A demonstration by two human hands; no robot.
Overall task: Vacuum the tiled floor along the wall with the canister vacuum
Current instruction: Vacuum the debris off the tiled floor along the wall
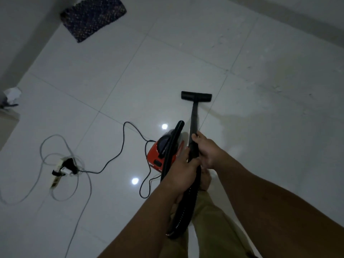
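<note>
Sweeping step under way, judged from the posture: the wand is gripped by both hands, and the floor nozzle lies flat on the tiled floor, just ahead of the person, beside a grout line.

Right hand: fingers curled round the upper wand, thumb side toward the nozzle. Left hand: closed round the black tube just below the right hand, where the ribbed hose joins; the two hands are touching or nearly so.

Canister vacuum, red with a dark top, sits on the floor just left of the hands, partly hidden by the left hand. Its black power cord is looped across the tiles to a power strip, which lies among coils of pale cable.

Wall runs across the upper right, well apart from the nozzle. Between them a dull, dusty patch with scattered specks is seen on the tiles. A dark mat lies near the far corner, and crumpled white material is noted at the left edge.

Judgement: the strip along the wall is not yet covered. The next move probably calls for the nozzle to be pushed forward and rightward into the dusty patch, kept flat against the tiles. Cord slack and hose reach should be watched as the canister is drawn along.
</note>
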